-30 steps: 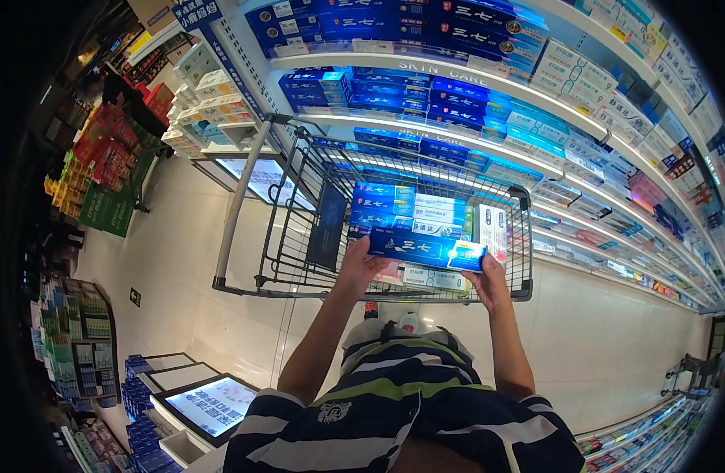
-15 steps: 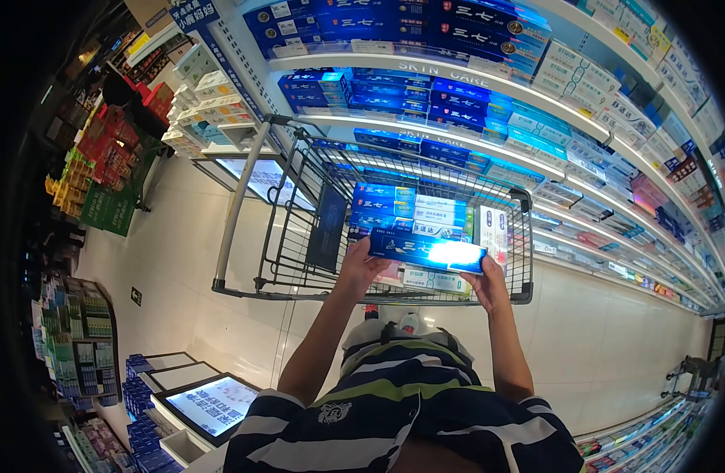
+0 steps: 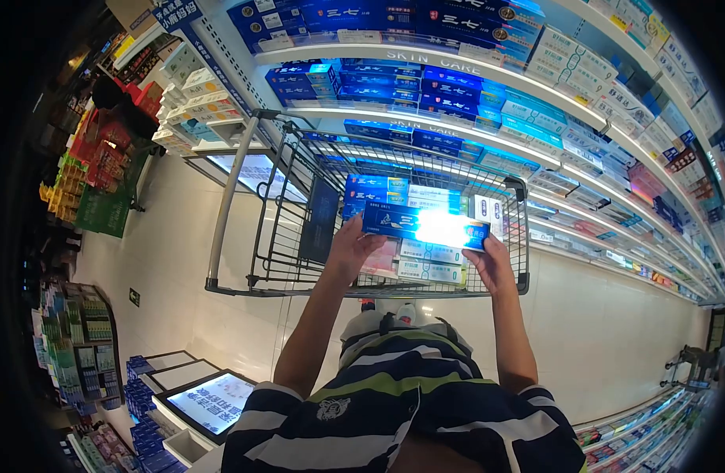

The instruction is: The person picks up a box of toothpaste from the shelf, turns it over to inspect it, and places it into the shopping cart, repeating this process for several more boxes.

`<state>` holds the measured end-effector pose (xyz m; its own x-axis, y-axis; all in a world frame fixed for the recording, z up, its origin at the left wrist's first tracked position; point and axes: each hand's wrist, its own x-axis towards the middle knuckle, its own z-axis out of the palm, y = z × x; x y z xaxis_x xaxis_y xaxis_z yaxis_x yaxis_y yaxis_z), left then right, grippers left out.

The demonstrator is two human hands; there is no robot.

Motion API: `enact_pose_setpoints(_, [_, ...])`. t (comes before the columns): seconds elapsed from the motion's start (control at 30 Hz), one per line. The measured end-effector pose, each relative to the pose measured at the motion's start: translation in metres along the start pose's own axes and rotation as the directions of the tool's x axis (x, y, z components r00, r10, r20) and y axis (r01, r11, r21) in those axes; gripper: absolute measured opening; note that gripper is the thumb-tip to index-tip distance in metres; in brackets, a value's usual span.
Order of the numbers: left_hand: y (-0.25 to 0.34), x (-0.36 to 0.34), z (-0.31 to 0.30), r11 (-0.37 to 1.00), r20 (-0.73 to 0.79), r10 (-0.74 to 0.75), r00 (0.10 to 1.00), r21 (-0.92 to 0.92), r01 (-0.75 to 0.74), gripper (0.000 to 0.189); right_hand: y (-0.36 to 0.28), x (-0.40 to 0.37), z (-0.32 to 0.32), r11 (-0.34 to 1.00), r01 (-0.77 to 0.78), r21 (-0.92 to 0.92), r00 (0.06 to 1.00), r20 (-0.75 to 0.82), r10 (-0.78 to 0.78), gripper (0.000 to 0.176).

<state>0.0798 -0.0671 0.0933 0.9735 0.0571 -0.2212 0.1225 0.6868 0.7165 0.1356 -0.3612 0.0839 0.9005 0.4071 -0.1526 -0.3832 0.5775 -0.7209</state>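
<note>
A long blue box [image 3: 395, 221] is held level by its two ends over the shopping cart [image 3: 528, 236]. My left hand [image 3: 354, 246] grips its left end, fingers closed round the edge. On the right end, my right hand [image 3: 488, 258] is closed in the same way. Strong glare hides much of the box's front. Beneath and behind it, inside the cart, lie blue boxes [image 3: 366, 189], white-and-green boxes [image 3: 430, 271] and a white box [image 3: 485, 208] near the right side.
Shelves [image 3: 488, 66] of blue and white boxes run behind the cart and along the right. A lit display screen [image 3: 212, 402] stands at lower left. At upper left is a dark-clothed person [image 3: 126, 106] beside red and yellow packages [image 3: 102, 150].
Both hands have raised the blue box slightly, uncovering more of the white-and-green boxes below it. The glare on its front has grown. The view has shifted a little.
</note>
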Motion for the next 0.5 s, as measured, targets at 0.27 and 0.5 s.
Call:
enact_pose_setpoints(0.27, [0.052,0.008,0.049,0.987,0.120,0.116,0.986,0.093,-0.128,0.039,-0.053,0.015,0.035,0.977,0.135,-0.166,0.988,0.101,-0.119,0.056])
enact_pose_setpoints(0.5, [0.066,0.004,0.060,0.967,0.210,0.195,0.958,0.125,-0.224,0.038,-0.070,0.018,0.049,0.946,0.210,-0.248,0.969,0.179,-0.168,0.060])
